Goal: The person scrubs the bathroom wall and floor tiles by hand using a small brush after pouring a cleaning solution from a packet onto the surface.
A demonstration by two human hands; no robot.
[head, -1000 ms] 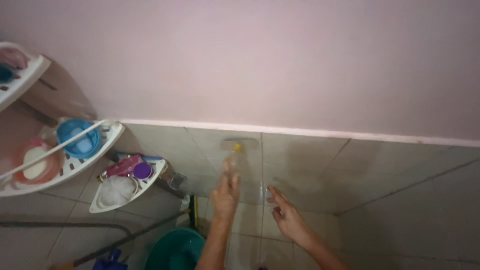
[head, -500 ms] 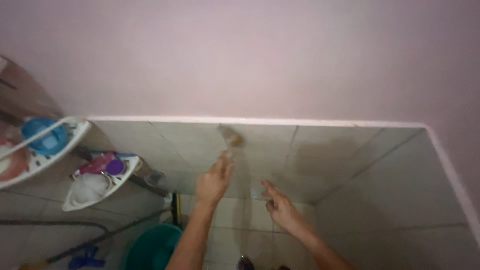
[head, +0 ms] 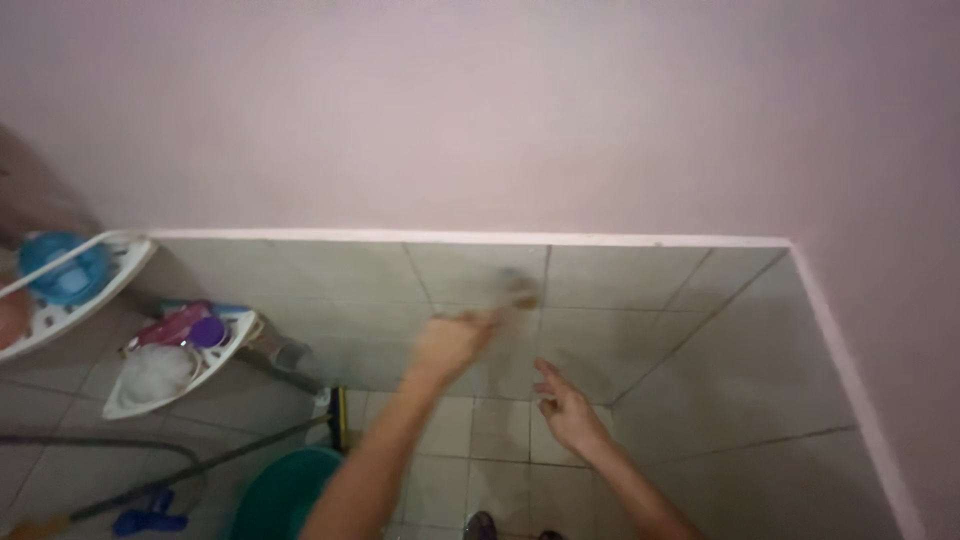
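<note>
Pink wall (head: 480, 110) fills everything above the fingers, and grey tiles (head: 640, 300) run below it behind both hands. Down and left of the fingers sits a green basin (head: 285, 495), with a hose (head: 170, 470) crossing beside it. Further left hang two white corner shelves — the lower shelf (head: 175, 375) holds a white pouf and a purple cap, the upper shelf (head: 75, 290) a blue dish. Left hand (head: 450, 345) is raised to the tiles, its fingers closed round a blurred scrubber (head: 518, 290), which lies at the fingertips against the tile; its shape is too smeared to tell more. Right hand (head: 568, 410) hangs lower, just right of the left — fingers loosely spread, index pointing up at the tiles, holding nothing
</note>
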